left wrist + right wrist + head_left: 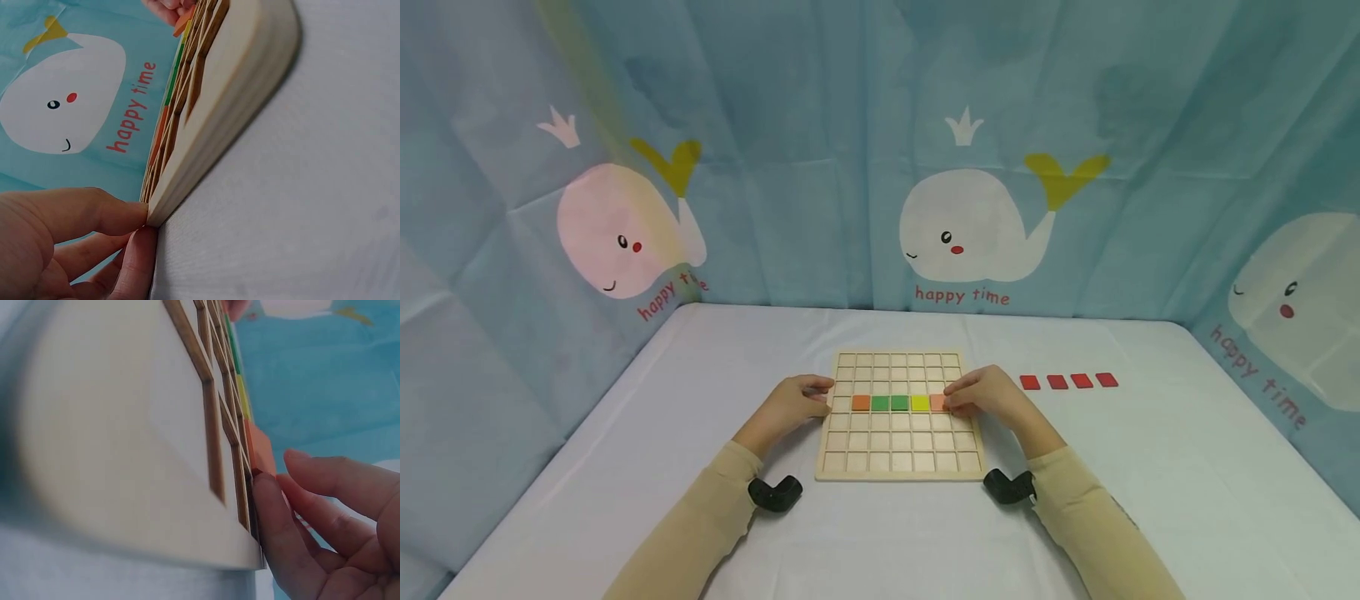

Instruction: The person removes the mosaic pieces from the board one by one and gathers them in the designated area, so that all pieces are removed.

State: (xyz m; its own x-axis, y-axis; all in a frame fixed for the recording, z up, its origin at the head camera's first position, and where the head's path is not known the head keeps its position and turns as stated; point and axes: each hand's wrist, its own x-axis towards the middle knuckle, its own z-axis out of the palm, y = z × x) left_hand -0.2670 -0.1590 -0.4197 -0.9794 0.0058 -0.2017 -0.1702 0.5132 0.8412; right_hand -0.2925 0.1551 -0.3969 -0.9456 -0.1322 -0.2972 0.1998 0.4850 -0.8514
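Observation:
A square wooden grid board lies on the table in front of me. One row of it holds an orange tile, two green tiles and a yellow tile. My left hand holds the board's left edge; in the left wrist view, thumb and fingertips meet at that edge. At the row's right end, my right hand pinches a lighter orange tile beside the yellow one. That tile is tilted up from the board, and the fingers partly cover its near end.
Several red tiles lie in a loose row on the white tablecloth, right of the board. A blue curtain with whale prints rises behind the table. Each sleeve has a black device at the wrist.

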